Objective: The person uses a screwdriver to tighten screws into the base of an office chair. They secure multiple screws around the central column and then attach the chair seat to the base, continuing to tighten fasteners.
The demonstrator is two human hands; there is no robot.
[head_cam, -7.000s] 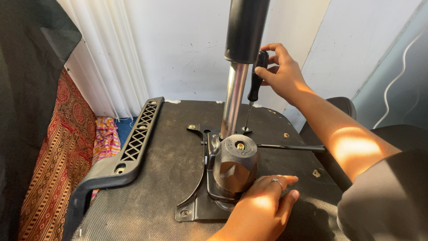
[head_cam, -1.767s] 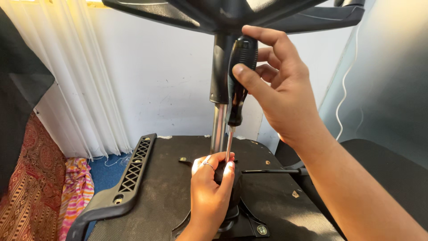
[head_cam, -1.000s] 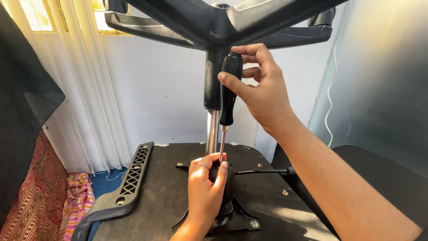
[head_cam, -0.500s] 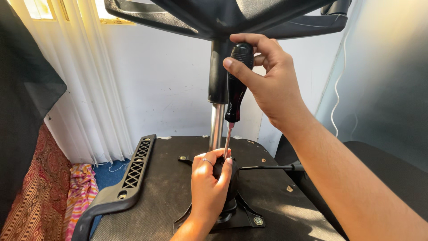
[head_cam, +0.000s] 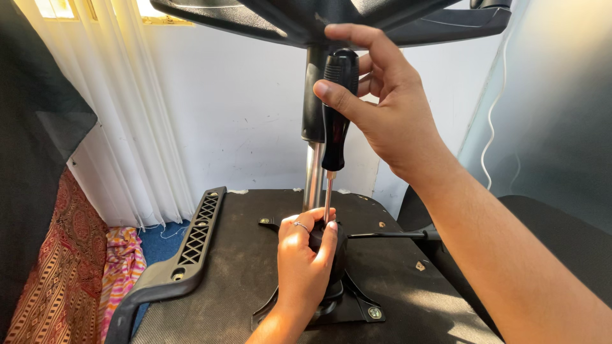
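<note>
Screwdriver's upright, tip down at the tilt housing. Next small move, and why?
Probably seat the tip and start turning. The right hand grips the black handle of the screwdriver upright, its shaft running down to the black housing beside the chrome column, where the left hand steadies it. Whether the tip is already engaged is hidden by the fingers.

Your left hand [head_cam: 305,255] wears a thin silver ring [head_cam: 301,225] on one finger. Your right hand [head_cam: 382,105] carries no ring or watch. Both forearms are bare, with no sleeves in view.
</note>
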